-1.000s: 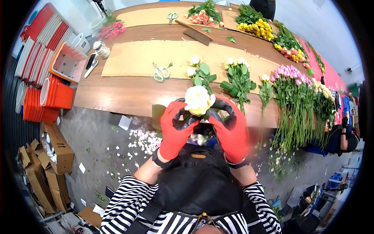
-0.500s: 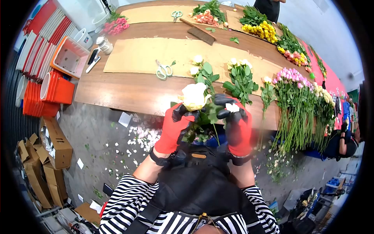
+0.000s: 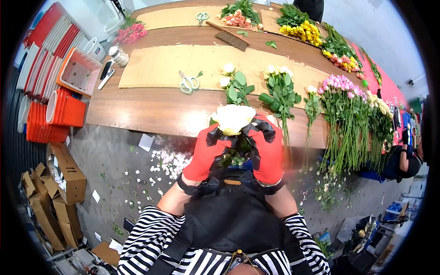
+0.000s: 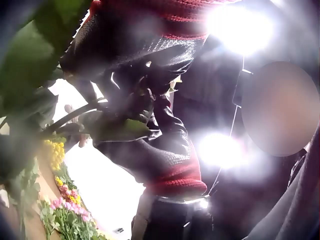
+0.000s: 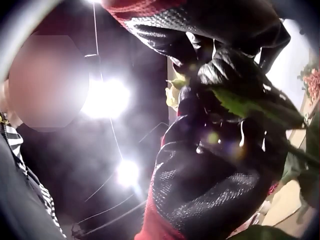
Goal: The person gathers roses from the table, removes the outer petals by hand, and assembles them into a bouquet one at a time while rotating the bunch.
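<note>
A pale cream rose (image 3: 233, 119) is held upright over the near edge of the table. My left hand (image 3: 205, 153), in a red glove with black fingers, grips it just below the bloom. Curled against the right side of the bloom are the fingers of my right hand (image 3: 266, 153), pinching at its outer petals. The gloves hide the upper stem. Green leaves hang below the fingers; in the left wrist view the stem (image 4: 75, 113) passes out between the gloves, and in the right wrist view a leaf (image 5: 245, 106) lies across the black fingers.
On the table (image 3: 137, 107) lie scissors (image 3: 189, 83), a brush (image 3: 231, 39), white roses (image 3: 279, 87) and pink roses (image 3: 341, 87). Orange bins (image 3: 68, 110) and cardboard boxes (image 3: 66, 172) stand left. Petals (image 3: 168, 160) litter the floor. Another person (image 3: 405, 160) is at the right.
My right hand moved away holding a white petal, then came back to the bloom without that petal showing. My left hand keeps its hold on the rose.
</note>
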Motion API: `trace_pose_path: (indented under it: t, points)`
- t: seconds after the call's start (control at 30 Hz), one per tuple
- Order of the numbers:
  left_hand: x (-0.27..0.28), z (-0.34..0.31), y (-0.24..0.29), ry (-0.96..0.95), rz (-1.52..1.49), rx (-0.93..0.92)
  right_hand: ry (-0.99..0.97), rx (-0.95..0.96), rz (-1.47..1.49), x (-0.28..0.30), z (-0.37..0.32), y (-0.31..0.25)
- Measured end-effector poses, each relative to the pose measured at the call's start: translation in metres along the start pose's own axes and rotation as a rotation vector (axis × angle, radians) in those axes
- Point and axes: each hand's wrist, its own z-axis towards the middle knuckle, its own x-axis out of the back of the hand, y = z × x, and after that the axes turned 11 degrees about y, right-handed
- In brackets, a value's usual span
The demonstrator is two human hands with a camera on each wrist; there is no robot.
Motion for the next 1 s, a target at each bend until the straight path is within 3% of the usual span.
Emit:
trace_pose_path:
  t: [0.07,0.17,0.23,0.27,0.3,0.33,0.37,0.4,0.43,0.5,0.53,0.63,0.7,0.77,0.9,1.0]
  points:
    - [-0.003,-0.001,0.001,0.03,-0.024,0.076,0.046,-0.074,0.032,-0.005,-0.004,-0.003]
    - [0.008,0.006,-0.017,-0.071,0.007,-0.113,0.013,-0.214,0.134,-0.007,-0.001,-0.007]
    - [0.012,0.008,-0.019,-0.095,0.046,-0.227,0.009,0.469,-0.308,0.004,0.009,0.009]
    - [0.014,0.008,-0.019,-0.105,0.066,-0.285,0.04,0.585,-0.341,0.011,0.014,0.024]
    - [0.01,0.005,-0.011,-0.055,0.025,-0.227,0.079,0.699,-0.375,0.019,0.019,0.039]
    - [0.002,0.0,0.006,-0.004,-0.016,-0.172,-0.007,0.325,-0.066,0.021,0.021,0.027]
    - [-0.002,-0.001,0.017,0.05,-0.057,-0.118,-0.078,0.056,0.035,0.026,0.024,0.018]
    - [0.002,0.009,0.013,0.12,0.062,-0.258,-0.109,-0.218,0.125,0.03,0.027,0.009]
    - [0.005,0.019,0.009,0.209,0.188,-0.389,-0.261,-0.13,-0.082,0.038,0.024,0.009]
    - [0.013,0.031,-0.001,0.313,0.481,-0.724,-0.383,0.442,-0.765,0.036,0.026,0.004]
    - [0.004,0.027,0.013,0.388,0.495,-0.8,-0.247,0.614,-0.983,0.026,0.015,-0.007]
    - [0.008,0.026,0.018,0.319,0.773,-0.934,-0.081,0.597,-0.725,0.02,0.014,-0.007]
    - [-0.002,0.023,0.022,0.337,0.815,-0.958,-0.1,0.555,-0.646,0.017,0.015,-0.012]
    - [-0.01,0.021,0.027,0.335,0.863,-1.06,-0.107,0.69,-0.668,-0.003,0.007,-0.037]
    - [-0.019,0.016,0.028,0.352,0.848,-1.041,0.009,0.795,-0.783,-0.016,0.004,-0.019]
    - [-0.017,0.019,0.02,0.335,0.749,-0.938,0.053,0.789,-0.672,-0.016,0.004,-0.01]
